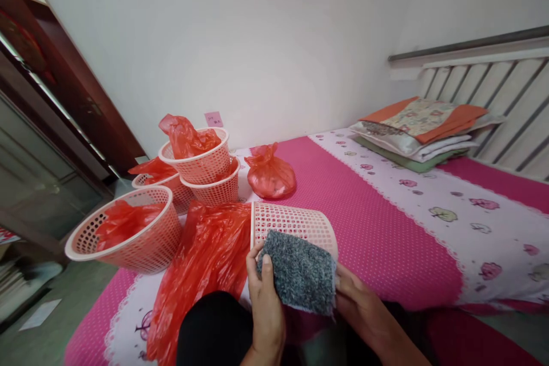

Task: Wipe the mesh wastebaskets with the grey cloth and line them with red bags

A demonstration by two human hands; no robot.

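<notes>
A dark grey, fuzzy piece of cloth [300, 271], roughly rectangular, is held up between my two hands above my lap. My left hand [266, 303] grips its left edge, thumb in front and fingers behind. At the right edge, my right hand [358, 300] pinches the cloth, its fingertips partly hidden behind it. Just beyond the cloth a pink perforated basket [295, 218] lies on its side, partly covered from view. To the left of it an orange-red plastic bag [206, 257] is spread out flat and crumpled.
Several pink baskets with red bags inside, including a large one [165, 246] and a stacked one [201, 166], stand at left. A tied red bag [272, 174] sits near the wall. Folded textiles [422, 128] are piled at right on the pink patterned bedspread [377, 234].
</notes>
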